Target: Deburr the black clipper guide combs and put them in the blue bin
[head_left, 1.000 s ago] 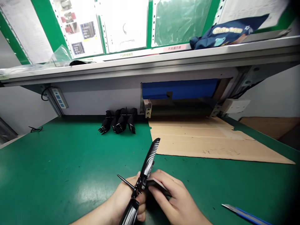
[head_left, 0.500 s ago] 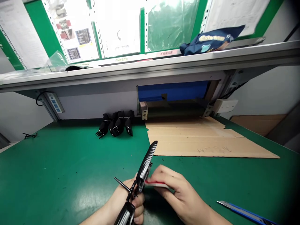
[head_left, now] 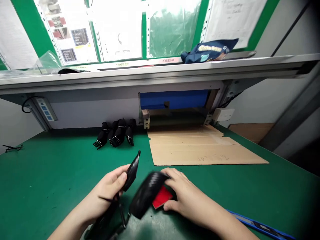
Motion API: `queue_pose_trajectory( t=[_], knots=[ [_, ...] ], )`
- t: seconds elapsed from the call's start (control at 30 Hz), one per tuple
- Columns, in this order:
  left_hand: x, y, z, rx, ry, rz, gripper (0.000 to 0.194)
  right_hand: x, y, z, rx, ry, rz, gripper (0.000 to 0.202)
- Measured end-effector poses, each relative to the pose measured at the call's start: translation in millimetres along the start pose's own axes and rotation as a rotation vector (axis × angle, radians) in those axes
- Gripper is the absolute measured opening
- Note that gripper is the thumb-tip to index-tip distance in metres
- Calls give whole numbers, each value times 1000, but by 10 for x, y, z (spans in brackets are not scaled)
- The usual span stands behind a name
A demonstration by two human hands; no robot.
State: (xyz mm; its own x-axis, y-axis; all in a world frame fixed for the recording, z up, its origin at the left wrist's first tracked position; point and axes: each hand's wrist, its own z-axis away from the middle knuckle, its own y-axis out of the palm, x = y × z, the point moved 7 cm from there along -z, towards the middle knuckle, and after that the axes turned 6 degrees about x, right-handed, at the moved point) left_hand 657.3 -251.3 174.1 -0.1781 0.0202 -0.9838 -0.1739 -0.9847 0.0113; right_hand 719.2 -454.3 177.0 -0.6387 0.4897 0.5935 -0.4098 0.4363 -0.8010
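Below the cardboard, my left hand is closed on one ribbed end of a cluster of glossy black moulded plastic parts, joined by thin runners. Another curved black part of the cluster hangs tilted in the middle, blurred by motion. My right hand pinches a small red flat pad with a pale edge between thumb and fingers. Its fingertips lie at the upper end of the blurred part; whether they grip it too is hard to tell. The lower parts of the cluster are partly hidden near the bottom edge.
More black moulded parts lie at the back of the green table. A cardboard sheet lies before the blue-flapped opening. A blue utility knife rests by my right forearm. A shelf spans above.
The black cluster has turned in my left hand, which moved up and left to hold one ribbed part. The red pad now shows its flat face. The whole view has shifted to the right.
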Motion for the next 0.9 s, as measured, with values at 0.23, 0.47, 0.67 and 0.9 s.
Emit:
queue_pose_trajectory(
  t=[0.23, 0.47, 0.67, 0.9],
  knots=[
    [286, 310, 57, 125, -180, -753, 79, 536, -60, 83, -97, -317, 123, 27],
    [335, 543, -37, 190, -89, -690, 49, 424, 550, 26, 161, -203, 517, 42],
    [392, 578, -99, 323, 54, -376, 54, 313, 257, 14, 2, -207, 127, 42],
    [319, 661, 62, 669, 121, -672, 52, 549, 587, 264, 203, -516, 354, 26]
  ],
)
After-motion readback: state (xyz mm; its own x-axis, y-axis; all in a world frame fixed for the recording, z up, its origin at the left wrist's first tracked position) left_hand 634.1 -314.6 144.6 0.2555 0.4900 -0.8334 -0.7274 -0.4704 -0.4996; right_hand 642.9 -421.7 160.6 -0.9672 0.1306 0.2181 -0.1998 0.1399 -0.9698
